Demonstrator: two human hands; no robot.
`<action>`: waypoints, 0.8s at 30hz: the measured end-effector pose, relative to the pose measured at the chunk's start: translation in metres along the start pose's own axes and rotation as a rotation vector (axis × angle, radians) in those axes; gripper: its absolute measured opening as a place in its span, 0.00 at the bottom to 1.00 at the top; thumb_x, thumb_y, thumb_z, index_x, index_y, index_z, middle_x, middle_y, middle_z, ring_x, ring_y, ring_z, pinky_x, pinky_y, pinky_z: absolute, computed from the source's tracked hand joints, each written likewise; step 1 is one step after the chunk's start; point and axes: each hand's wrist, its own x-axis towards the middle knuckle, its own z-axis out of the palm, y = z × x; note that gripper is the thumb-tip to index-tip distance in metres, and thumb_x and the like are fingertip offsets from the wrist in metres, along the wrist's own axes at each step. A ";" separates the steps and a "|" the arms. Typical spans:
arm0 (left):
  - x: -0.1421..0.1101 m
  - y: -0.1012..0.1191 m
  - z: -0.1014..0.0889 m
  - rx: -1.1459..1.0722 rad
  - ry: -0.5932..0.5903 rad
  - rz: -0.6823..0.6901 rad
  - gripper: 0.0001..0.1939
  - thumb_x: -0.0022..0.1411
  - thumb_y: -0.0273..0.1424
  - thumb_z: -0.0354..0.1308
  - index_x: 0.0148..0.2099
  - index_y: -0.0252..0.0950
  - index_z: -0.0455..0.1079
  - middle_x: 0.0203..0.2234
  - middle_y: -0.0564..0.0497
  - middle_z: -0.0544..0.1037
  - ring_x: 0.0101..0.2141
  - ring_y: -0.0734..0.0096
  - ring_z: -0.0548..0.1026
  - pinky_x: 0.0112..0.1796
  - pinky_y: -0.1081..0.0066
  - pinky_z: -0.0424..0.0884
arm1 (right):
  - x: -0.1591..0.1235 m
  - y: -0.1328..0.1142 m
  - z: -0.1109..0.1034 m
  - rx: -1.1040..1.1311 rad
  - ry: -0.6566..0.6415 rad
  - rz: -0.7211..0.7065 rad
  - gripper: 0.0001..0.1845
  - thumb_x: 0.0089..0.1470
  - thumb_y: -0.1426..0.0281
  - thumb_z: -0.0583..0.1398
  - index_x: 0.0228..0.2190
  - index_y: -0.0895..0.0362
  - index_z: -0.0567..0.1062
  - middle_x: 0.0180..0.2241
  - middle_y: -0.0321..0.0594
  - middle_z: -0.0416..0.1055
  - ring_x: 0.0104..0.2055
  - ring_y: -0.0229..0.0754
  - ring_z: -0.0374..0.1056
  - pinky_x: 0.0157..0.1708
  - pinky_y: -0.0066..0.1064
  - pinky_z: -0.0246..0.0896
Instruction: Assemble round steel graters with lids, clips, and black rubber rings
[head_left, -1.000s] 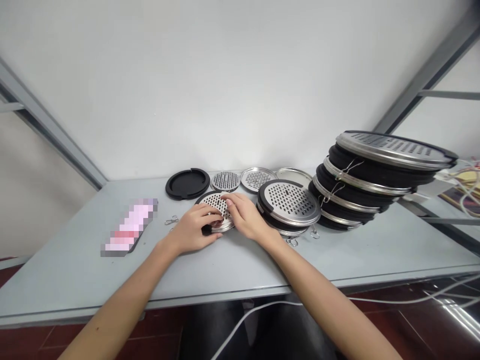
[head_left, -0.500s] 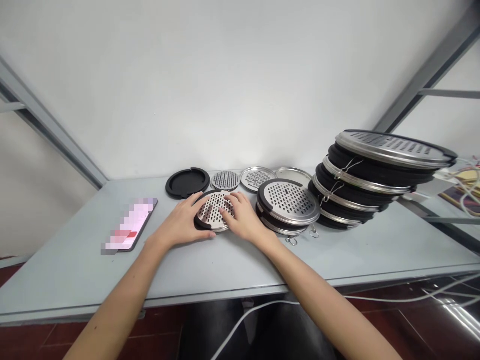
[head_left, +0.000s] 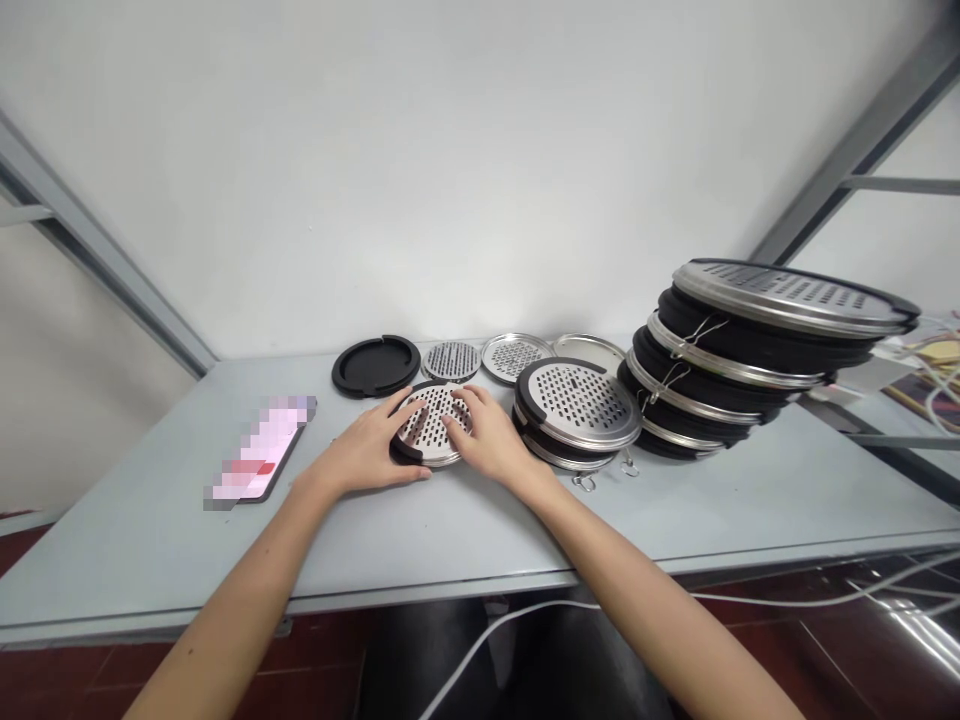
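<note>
the left hand (head_left: 375, 440) is half open and has hold of the left side of a round lid (head_left: 435, 430), its fingers spread over the black rim and top, its thumb along the near edge. the right hand (head_left: 486, 435) lies over the right side of the same lid, partly open with bent fingers, the thumb on the holed metal top; whether it grips the edge or only presses, i cannot tell from here. the lid sits flat on the grey table (head_left: 465, 545), between the two hands and right in front of the person.

behind it, along the wall (head_left: 450, 180), a black ring-edged dish (head_left: 376, 366), a small slotted disc (head_left: 452, 360), a holed metal plate (head_left: 514, 357) and a pale plate (head_left: 589, 350) lie in a row. just beside the right hand is a low stack (head_left: 579, 403) of the same kind of lids, with a couple of wire clips (head_left: 585, 483) on the table near its foot. further right a taller stack (head_left: 742, 345) leans to the right, with bent wires on its metal bands. a phone (head_left: 266, 450) lies screen up, well apart to the left. a white cable (head_left: 499, 625) runs below the table edge.
</note>
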 end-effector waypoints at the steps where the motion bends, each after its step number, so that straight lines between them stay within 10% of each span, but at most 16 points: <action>1: 0.000 0.000 -0.001 -0.002 -0.006 0.003 0.49 0.52 0.52 0.65 0.70 0.43 0.51 0.70 0.43 0.50 0.65 0.46 0.58 0.61 0.54 0.60 | 0.000 0.000 0.000 -0.006 0.001 0.005 0.23 0.61 0.63 0.55 0.55 0.62 0.67 0.56 0.54 0.65 0.58 0.53 0.63 0.60 0.46 0.58; 12: 0.001 -0.006 -0.001 -0.092 0.033 0.019 0.47 0.47 0.54 0.68 0.65 0.40 0.63 0.66 0.38 0.59 0.63 0.43 0.62 0.60 0.49 0.61 | 0.002 0.001 -0.002 -0.134 -0.066 -0.111 0.19 0.65 0.66 0.50 0.50 0.61 0.72 0.56 0.52 0.69 0.63 0.51 0.59 0.68 0.51 0.40; 24: 0.002 -0.008 -0.013 -0.073 0.049 0.122 0.37 0.44 0.50 0.72 0.55 0.41 0.74 0.55 0.43 0.75 0.54 0.47 0.73 0.55 0.50 0.68 | 0.003 0.004 -0.007 -0.171 -0.069 -0.219 0.17 0.61 0.64 0.56 0.47 0.59 0.75 0.55 0.50 0.71 0.61 0.57 0.60 0.60 0.50 0.54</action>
